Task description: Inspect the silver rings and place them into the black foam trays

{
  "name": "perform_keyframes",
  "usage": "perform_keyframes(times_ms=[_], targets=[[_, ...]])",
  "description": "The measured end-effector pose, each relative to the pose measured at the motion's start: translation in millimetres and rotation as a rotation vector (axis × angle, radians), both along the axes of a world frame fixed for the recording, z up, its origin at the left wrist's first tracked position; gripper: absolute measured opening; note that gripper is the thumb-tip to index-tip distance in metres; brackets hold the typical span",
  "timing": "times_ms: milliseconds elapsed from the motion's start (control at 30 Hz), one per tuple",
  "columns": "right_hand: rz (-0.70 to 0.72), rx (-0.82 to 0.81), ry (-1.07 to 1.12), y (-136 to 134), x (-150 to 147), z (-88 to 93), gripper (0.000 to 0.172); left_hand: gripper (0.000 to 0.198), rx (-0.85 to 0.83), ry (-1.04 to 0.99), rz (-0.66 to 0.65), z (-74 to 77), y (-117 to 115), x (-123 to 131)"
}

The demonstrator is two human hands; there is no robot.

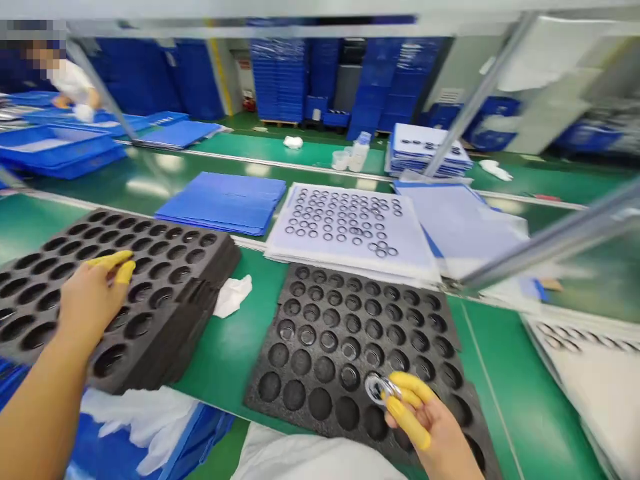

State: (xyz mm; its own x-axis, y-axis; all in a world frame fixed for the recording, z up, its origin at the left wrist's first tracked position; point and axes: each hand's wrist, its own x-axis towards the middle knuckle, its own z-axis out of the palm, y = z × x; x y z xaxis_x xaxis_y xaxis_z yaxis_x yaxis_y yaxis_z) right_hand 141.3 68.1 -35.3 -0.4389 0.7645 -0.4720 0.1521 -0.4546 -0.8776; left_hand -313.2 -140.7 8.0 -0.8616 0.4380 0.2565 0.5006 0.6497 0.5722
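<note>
Right hand: my right hand [440,423] is over the near right part of the flat tray, with yellow-tipped fingers [410,383] clamped on the shiny ring.
Shiny ring: the shiny ring [375,389] is tilted between my fingers, above the near rows of pockets.
Flat tray: the flat tray [286,375] is black and pocketed, lying on the green worktop [225,357] in front of me; glints show in many of its farther pockets, while several near the front left look plain dark.
Left hand: my left hand [86,300] is over the tray stack, thumb and forefinger in yellow covers and close together; I cannot tell whether their tips meet or pinch anything.
Tray stack: the tray stack [173,333] stands at my left, made of black pocketed trays like the flat one.
White cloth: the white cloth [234,295] lies crumpled between stack and flat tray.
Ring sheet: the ring sheet [280,245] is white, just beyond the flat tray, with dark rings [341,223] laid across it, some overlapping at its right.
Blue sheets: the blue sheets [223,200] lie piled left of it.
Far left: a person in a white top [70,83] is near blue trays [60,160].
</note>
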Motion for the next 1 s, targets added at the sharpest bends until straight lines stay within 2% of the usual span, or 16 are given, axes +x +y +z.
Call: perform_keyframes(times_ms=[33,67,133,200,267,333,467,633,833,900,1000], targets=[[-0.012,0.007,0.035,-5.4,-5.7,5.9,0.051,0.032,-0.013,0.039,-0.027,-3.8,11.0,27.3],[-0.01,0.009,0.078,-10.1,-11.3,10.8,0.049,0.034,0.005,0.128,-0.128,-8.4,22.0,58.4],[0.04,-0.015,0.195,-17.3,-20.9,18.2,0.051,0.031,0.201,0.249,-0.477,-18.1,43.3,126.2],[0.083,-0.029,0.292,-22.0,-25.9,23.9,0.048,0.028,0.3,0.132,-0.857,-26.0,63.1,189.6],[0.077,0.002,0.346,-25.3,-25.4,28.8,0.045,0.031,0.414,0.02,-1.02,-30.8,81.2,237.6],[0.048,0.032,0.378,-27.9,-20.3,32.2,0.044,0.04,0.468,-0.07,-1.087,-32.8,95.8,267.2],[0.006,-0.009,0.462,-31.8,-5.4,31.2,0.042,0.046,0.478,-0.192,-1.126,-32.4,110.1,290.5],[-0.038,-0.038,0.541,-35.7,6.8,23.7,0.038,0.041,0.521,-0.101,-1.134,-31.1,114.4,303.8],[-0.116,0.158,0.487,-32.7,12.4,23.4,0.031,0.043,0.528,0.028,-1.132,-28.5,119.4,312.4],[-0.085,0.159,0.46,-30.8,15.4,24.6,0.029,0.046,0.529,0.086,-1.144,-28.5,119.8,312.3],[0.084,0.054,0.43,-29.6,20.9,26.6,0.033,0.05,0.51,0.15,-1.172,-31.6,118.2,310.2]])
